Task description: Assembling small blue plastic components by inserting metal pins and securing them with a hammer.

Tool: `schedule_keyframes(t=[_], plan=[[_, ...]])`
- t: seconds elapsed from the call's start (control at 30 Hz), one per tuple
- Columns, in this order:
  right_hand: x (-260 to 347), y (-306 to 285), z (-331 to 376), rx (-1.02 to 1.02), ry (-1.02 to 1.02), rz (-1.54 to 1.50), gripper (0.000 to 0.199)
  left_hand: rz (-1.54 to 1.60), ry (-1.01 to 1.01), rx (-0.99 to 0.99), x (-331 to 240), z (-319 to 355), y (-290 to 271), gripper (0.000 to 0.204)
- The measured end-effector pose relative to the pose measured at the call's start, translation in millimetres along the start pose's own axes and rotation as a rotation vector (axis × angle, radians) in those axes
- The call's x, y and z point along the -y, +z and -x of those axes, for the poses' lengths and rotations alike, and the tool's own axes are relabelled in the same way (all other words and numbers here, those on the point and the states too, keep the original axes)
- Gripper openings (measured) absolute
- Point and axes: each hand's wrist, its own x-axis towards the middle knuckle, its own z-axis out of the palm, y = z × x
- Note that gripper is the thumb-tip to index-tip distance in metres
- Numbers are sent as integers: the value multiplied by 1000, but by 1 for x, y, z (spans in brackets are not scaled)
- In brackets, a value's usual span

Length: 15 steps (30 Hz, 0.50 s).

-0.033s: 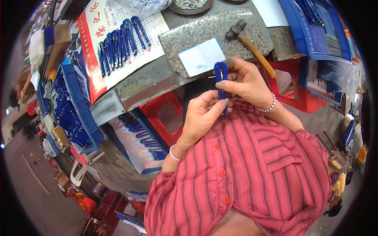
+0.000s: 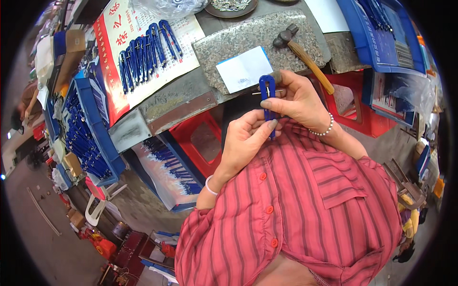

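Note:
Close to my chest, both hands hold one narrow blue looped tool [image 2: 267,86] upright. Its rounded loop points away from me, and a thin metal pin crosses it. My right hand [image 2: 298,97] pinches it near the middle, thumb across its front. Lower down, my left hand [image 2: 246,138] grips its near end between thumb and fingers. The fingers hide parts of the tool. Beyond my hands, a white card [image 2: 243,71] with a blue edge lies on a speckled stone slab [image 2: 210,50]. A hammer [image 2: 305,57] with a wooden handle rests across the slab's right side.
Several similar blue tools [image 2: 150,50] lie in a row on a red and white printed sheet [image 2: 112,90]. Blue bins stand at the left [image 2: 102,136] and right [image 2: 365,43]. A dish of small metal pieces [image 2: 231,5] sits at the back. Red stools [image 2: 210,164] stand below the bench.

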Motion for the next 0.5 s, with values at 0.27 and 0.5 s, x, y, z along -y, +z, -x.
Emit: schedule_keyframes(t=[0.27, 0.5], plan=[[-1, -5, 4, 38, 13, 208, 13, 2, 50, -2, 0, 6, 5, 18], [5, -5, 1, -12, -72, 180, 19, -96, 67, -3, -11, -2, 9, 15]])
